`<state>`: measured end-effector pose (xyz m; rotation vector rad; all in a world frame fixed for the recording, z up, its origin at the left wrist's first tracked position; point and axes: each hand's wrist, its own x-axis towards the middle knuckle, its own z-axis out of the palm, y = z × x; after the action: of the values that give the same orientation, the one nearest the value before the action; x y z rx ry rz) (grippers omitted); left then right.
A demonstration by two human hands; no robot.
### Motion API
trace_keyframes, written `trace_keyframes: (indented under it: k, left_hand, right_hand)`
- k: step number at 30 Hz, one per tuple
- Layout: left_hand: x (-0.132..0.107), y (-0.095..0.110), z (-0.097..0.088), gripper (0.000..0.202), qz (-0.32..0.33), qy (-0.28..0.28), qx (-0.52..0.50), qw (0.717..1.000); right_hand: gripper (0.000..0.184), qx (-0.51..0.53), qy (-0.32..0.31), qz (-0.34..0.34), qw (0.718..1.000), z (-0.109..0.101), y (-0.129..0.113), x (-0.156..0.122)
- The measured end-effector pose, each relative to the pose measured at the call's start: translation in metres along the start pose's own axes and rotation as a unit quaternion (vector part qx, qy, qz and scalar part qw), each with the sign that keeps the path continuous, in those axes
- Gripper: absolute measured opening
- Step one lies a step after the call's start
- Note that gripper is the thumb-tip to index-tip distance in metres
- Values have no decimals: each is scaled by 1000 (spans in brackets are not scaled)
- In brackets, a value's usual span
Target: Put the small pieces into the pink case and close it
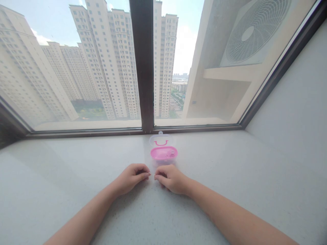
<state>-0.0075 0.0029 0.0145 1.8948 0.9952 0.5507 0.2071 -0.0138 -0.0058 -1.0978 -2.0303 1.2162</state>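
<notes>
My left hand [136, 176] rests low over the white sill, its thumb and fingertips pinched together. Opposite it, a small gap away, my right hand [170, 177] is closed in a similar pinch. A pale speck shows at the tips of each hand; whether it is a fingernail or a tiny object I cannot make out. Just beyond the right hand stands a small oval plastic box [159, 153] with a pink rim and inside. Its clear lid [152, 140], with a pink curved handle, is open towards the window. Several small ring-like shapes [172, 155] lie at the box's right end.
The white speckled sill [76, 177] spreads out under both arms. Behind the box runs a dark window frame [143, 68] with a thick upright bar. A white wall [293, 92] closes off the right side. Outside the glass are tall buildings and a fan unit.
</notes>
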Motion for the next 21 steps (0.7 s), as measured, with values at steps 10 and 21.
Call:
trace_keyframes:
  k: [10, 21]
  left_hand:
    - [0, 0, 0, 21, 0, 1, -5, 1000]
    - [0, -1, 1, 20, -1, -2, -15, 1000]
  right_hand:
    - [11, 0, 1, -2, 1000, 0, 0, 0]
    - [11, -3, 1, -9, 1000, 0, 0, 1]
